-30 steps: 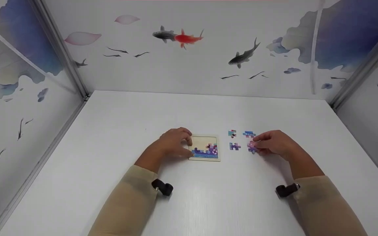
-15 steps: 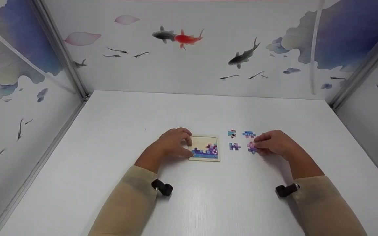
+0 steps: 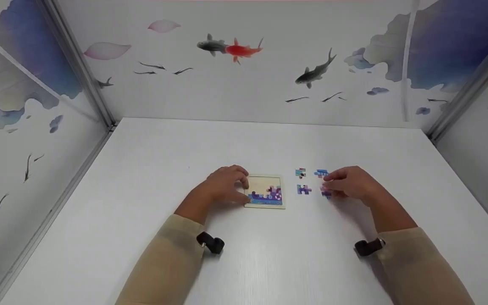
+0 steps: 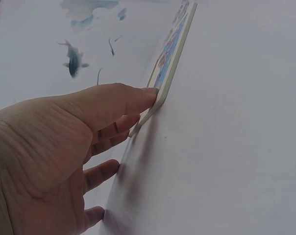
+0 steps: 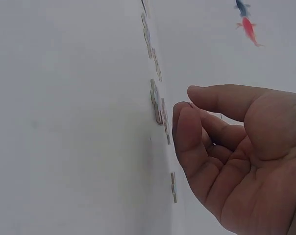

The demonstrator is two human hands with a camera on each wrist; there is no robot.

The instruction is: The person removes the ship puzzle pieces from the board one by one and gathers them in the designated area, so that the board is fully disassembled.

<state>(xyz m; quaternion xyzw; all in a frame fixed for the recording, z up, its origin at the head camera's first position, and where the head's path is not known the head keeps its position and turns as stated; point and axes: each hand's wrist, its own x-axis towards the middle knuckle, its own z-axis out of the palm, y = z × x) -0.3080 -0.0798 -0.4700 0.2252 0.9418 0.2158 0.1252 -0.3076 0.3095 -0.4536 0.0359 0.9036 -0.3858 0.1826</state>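
A small wooden jigsaw tray [image 3: 259, 182] lies on the white table, with a blue and purple picture filling its near part and right side. My left hand [image 3: 227, 184] grips its left side, the thumb [image 4: 143, 98] at the near corner and fingers at the edge farther back. Over the loose pieces to the right, my right hand [image 3: 352, 182] hovers with loosely curled fingers. In the right wrist view a gap shows between its thumb [image 5: 211, 96] and index finger, with nothing in it. Just below the fingertips is a pink-purple puzzle piece [image 3: 325, 194], partly covered by them.
Between tray and right hand lie a teal piece [image 3: 300, 173], a purple piece [image 3: 303, 189] and a blue piece [image 3: 321, 173]. Another piece [image 5: 173, 188] shows near the right hand in the right wrist view. Walls printed with fish [image 3: 244, 50] enclose the table's back and sides.
My right hand has lifted and shifted slightly left, covering more of the pink-purple piece in the head view. The left hand and the tray stay in place.
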